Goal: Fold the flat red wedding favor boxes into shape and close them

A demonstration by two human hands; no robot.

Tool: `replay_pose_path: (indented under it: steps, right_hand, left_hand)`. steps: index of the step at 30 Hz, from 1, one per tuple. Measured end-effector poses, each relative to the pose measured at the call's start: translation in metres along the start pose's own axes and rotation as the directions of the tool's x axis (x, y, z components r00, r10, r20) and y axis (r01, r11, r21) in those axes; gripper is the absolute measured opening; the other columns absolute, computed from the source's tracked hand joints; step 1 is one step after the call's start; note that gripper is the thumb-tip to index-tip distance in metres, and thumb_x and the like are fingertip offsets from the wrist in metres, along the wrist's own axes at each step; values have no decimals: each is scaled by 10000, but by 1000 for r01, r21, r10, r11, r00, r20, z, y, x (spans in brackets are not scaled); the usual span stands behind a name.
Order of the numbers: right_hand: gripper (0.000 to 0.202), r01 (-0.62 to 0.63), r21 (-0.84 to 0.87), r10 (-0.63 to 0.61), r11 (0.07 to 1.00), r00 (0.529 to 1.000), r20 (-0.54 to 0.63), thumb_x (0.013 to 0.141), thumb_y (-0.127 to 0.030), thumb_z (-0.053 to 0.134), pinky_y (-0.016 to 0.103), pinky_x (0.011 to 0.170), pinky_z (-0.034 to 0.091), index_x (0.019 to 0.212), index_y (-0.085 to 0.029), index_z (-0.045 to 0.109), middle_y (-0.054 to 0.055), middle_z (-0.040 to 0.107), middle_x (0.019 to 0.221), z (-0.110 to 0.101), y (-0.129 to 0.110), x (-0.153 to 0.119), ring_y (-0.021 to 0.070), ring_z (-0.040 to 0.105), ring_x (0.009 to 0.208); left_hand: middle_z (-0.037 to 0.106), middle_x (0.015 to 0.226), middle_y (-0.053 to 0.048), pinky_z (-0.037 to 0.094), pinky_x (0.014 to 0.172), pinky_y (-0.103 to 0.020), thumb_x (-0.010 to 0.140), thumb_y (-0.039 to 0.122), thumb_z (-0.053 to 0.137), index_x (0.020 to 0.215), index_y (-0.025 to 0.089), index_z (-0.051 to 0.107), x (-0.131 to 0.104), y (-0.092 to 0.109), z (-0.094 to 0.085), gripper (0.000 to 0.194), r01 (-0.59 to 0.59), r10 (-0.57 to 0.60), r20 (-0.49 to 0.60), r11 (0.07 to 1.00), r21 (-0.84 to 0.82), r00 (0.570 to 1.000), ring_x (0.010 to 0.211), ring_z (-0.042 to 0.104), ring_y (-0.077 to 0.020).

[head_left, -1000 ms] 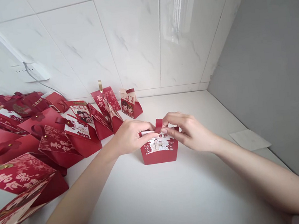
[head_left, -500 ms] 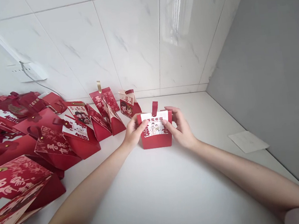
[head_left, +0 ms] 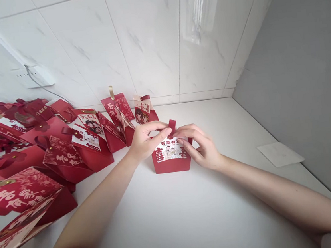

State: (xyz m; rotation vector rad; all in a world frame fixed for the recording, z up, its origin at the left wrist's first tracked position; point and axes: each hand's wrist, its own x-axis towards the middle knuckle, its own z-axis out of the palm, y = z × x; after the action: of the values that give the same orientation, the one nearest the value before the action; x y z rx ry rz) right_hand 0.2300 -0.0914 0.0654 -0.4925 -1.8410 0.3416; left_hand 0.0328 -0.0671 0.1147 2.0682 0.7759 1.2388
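Note:
A red gift box (head_left: 172,165) stands upright on the white table in front of me, its front carrying a white panel with red characters and a cartoon couple. A dark red ribbon loop (head_left: 172,124) rises from its top. The thumb and fingers of my left hand (head_left: 148,142) close on the ribbon at the top edge. My right hand (head_left: 200,146) is bent around the upper right of the box, thumb on the front panel and fingertips by the ribbon's base. The fingers partly cover the top edge.
Several red gift boxes (head_left: 91,147) with ribbon handles crowd the left side. A small box with cartoon faces (head_left: 143,112) stands behind my left hand. A white paper (head_left: 279,153) lies at the right edge. A socket with a cable (head_left: 37,76) is on the tiled wall (head_left: 146,42).
Both hands have moved from the sides of the box up to its top, around the ribbon. The box sits slightly lower in view, and the ribbon leans a little to the right.

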Motion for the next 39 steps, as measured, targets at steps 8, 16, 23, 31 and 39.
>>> replay_pose_path:
  steps: [8,16,23,31,39]
  right_hand:
    - [343,-49,20,48,999,997,60,976,-151,495,388,853,583,1254,-296,635,84,596,1124,-3,3,-2,208,622,1040]
    - [299,-54,31,52,998,996,75,971,-175,519,424,910,554,1223,-282,642,87,616,1138,-5,5,-1,220,614,1079]
    - [228,-52,10,51,999,995,89,975,-220,519,470,934,548,1177,-267,613,90,656,1126,-5,6,-1,241,617,1098]
    - [235,8,-46,-4,999,996,85,952,-165,539,423,884,555,1159,-256,600,95,629,1127,-6,4,0,226,619,1064]
    - [196,42,-145,-34,989,998,60,964,-202,521,401,816,566,1129,-267,604,94,626,1112,-5,3,-1,228,632,1014]
  left_hand:
    - [614,713,-10,452,612,-255,900,349,622,779,177,607,-6,-5,13,210,2,-3,-131,1000,-6,991,655,582,-126]
    - [449,634,26,337,537,-262,922,387,581,746,197,508,-7,-4,13,269,-4,8,-130,999,33,991,559,407,-105]
    - [495,666,8,384,574,-270,918,418,580,754,201,524,-7,-3,14,277,19,-6,-141,996,87,990,592,453,-118]
    - [498,676,9,388,575,-263,910,409,595,761,200,524,-7,-3,14,267,7,4,-121,996,92,993,597,459,-113]
    - [481,673,12,377,558,-260,917,402,584,768,202,515,-8,-4,16,258,6,5,-123,996,91,992,586,444,-110]
